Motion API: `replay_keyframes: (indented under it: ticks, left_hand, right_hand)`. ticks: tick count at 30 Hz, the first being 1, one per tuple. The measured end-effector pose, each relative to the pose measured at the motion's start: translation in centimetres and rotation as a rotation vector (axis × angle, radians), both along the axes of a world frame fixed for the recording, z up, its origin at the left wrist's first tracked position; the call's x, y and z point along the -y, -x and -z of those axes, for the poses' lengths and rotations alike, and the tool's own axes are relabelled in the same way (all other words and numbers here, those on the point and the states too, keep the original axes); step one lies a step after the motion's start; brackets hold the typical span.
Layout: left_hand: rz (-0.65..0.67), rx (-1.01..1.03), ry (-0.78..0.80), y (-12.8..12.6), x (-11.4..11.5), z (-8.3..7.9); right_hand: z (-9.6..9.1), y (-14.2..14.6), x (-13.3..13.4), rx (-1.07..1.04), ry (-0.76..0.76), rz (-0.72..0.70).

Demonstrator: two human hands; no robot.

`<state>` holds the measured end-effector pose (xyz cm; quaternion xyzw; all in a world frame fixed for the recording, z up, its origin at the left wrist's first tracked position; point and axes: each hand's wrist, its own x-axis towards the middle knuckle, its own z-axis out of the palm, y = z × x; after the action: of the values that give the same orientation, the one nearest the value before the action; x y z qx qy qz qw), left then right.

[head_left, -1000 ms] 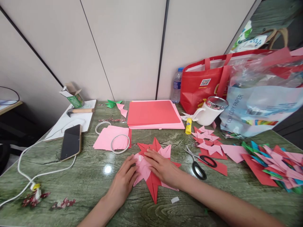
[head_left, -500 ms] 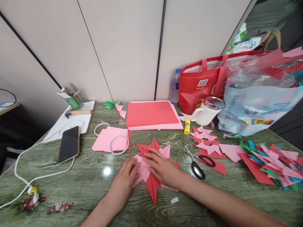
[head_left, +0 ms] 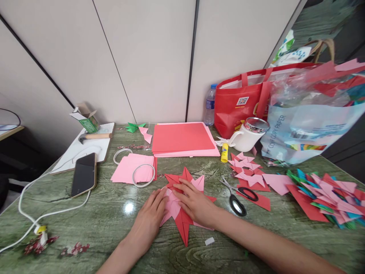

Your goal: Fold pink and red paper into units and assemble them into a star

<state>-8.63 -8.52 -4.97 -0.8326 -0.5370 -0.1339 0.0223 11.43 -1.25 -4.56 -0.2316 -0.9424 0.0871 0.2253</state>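
A folded paper star (head_left: 182, 222) with red and pink points lies flat on the green table. My right hand (head_left: 195, 201) rests palm down across its middle and upper right, fingers spread. At the star's left edge, my left hand (head_left: 151, 215) lies with its fingers stretched out over the pink paper. Both hands hide parts of the star. Just below it is a small white paper strip (head_left: 209, 241). Black-handled scissors (head_left: 237, 204) lie partly open to the right, close to a yellow glue stick (head_left: 224, 153).
Behind are pink squares (head_left: 128, 169) with two rings and red sheets (head_left: 182, 137). A phone (head_left: 83, 175) and hammer (head_left: 98, 136) lie left. A white mug (head_left: 246, 139), red bag (head_left: 228, 110), plastic bag (head_left: 302, 133) and folded paper pile (head_left: 333, 198) stand or lie right.
My left fingers have shifted slightly onto the star's left edge, covering a small pale spot seen there before. My right hand stays in place on the star.
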Motion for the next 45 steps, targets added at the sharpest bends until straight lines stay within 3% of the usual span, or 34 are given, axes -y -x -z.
replay_keyframes:
  ticks: [7,26,35,45]
  left_hand:
    - [0.005,-0.058,0.061,-0.2,-0.3,-1.0]
    - [0.008,-0.054,0.059,-0.1,-0.5,-0.8]
    - [0.000,0.000,0.051,0.0,-0.4,-0.3]
    - [0.006,-0.007,0.066,-0.2,-0.5,-0.6]
  right_hand:
    - [0.3,0.0,0.1,0.005,0.025,0.034]
    - [-0.5,-0.3,0.1,0.023,0.071,0.012]
    - [1.2,-0.1,-0.2,0.021,0.030,0.026]
    - [-0.7,-1.8,-2.1,0.162,0.297,-0.140]
